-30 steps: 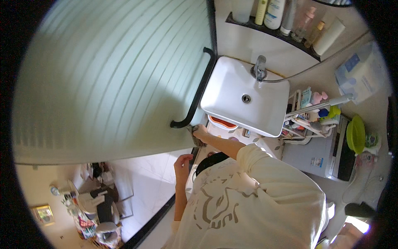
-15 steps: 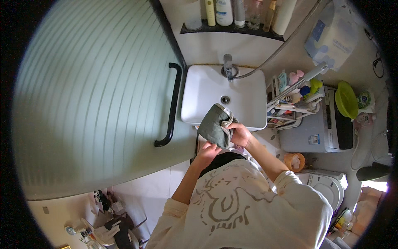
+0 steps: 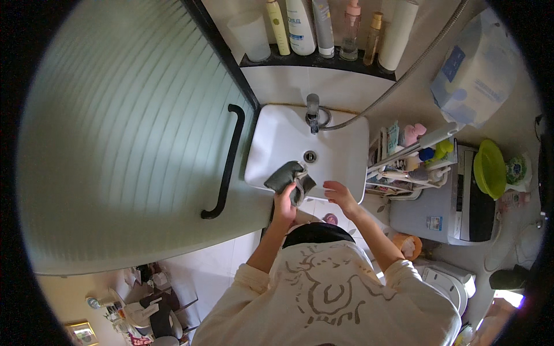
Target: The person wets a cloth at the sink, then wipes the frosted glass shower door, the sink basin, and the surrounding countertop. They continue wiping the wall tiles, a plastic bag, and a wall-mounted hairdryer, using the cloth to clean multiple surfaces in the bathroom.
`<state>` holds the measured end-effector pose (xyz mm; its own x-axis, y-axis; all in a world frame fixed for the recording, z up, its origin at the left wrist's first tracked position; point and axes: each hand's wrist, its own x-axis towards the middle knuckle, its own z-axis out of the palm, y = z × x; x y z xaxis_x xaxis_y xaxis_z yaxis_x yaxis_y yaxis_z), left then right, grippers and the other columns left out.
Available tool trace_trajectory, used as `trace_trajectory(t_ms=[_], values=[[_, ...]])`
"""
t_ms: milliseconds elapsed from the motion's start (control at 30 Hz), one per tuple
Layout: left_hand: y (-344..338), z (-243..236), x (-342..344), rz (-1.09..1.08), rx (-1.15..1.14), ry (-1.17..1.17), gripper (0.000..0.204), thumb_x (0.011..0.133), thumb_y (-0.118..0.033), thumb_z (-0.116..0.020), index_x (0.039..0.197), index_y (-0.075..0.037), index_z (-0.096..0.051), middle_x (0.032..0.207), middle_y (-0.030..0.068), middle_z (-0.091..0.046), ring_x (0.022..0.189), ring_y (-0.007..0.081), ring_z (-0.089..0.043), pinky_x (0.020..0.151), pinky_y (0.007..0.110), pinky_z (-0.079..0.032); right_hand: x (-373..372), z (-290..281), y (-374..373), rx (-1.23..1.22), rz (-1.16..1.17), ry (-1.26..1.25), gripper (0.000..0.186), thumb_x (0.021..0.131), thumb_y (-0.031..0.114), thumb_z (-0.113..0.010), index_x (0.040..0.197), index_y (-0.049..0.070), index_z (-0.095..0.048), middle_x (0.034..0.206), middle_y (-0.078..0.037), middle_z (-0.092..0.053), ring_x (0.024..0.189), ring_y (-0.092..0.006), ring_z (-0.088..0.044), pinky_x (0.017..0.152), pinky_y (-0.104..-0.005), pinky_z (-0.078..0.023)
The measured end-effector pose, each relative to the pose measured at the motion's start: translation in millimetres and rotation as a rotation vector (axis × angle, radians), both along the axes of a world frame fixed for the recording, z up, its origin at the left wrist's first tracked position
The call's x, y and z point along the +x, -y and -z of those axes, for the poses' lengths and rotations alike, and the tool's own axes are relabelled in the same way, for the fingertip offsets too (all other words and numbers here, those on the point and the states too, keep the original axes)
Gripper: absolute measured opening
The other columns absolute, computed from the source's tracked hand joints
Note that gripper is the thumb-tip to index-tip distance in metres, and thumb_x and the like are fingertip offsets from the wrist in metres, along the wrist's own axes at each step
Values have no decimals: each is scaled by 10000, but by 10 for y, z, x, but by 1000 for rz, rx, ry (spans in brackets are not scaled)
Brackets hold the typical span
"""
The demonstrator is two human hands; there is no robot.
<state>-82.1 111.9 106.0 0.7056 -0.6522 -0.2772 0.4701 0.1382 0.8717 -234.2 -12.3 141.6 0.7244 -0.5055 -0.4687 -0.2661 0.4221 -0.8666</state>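
Grey cloth [image 3: 281, 177] is overlapping the near rim of the sink [image 3: 340, 144], room opening beyond it toward the tap [image 3: 313, 112] and the door [image 3: 133, 150] standing to its left. Folds are partly hiding the left hand [image 3: 284, 207], which is pinching the cloth from the near side; the right hand [image 3: 341, 197] is hovering apart, fingers loosely spread.

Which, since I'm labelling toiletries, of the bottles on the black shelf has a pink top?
The clear bottle between the grey tube and the slim gold-capped bottle. Its pink top sets it apart; the others show no pink.
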Motion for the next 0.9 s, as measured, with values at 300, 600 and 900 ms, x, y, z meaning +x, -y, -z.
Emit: trace_trajectory(t_ms=[300, 600, 900], values=[[1556, -418, 1767, -528, 279, 1055, 405, 683, 22, -554, 1061, 93, -426, 1094, 266, -408, 1000, 406, -383, 878, 469, -295, -353, 134, 0, 174, 253, 3, 300, 806, 157, -511, 1092, 65, -517, 1053, -57, -560, 954, -173, -525, 804, -326, -412], [2338, -211, 2254, -468, 632, 1622, 628, 672, 63, -588, 1249, 57, -342, 1333, 229, -234, 1212, 380, -268, 936, 422, -333, -215, 17, -144, 221, 562, 47, 249, 818, 144, -489, 1050, 69, -544, 1076, -64, -565, 986, -190, -532, 806, -323, -419], [2321, 379, 2467, -457, 233, -110, 481, 715, 40, -482, 1183, 92, -384, 1130, 186, -479, 952, 268, -514, 840, 350, -413, -112, -10, -152, 220, 639, 143, 227, 825, 150, -485, 1025, 65, -551, 1028, -67, -584, 960, -192, -550, 804, -317, -421]])
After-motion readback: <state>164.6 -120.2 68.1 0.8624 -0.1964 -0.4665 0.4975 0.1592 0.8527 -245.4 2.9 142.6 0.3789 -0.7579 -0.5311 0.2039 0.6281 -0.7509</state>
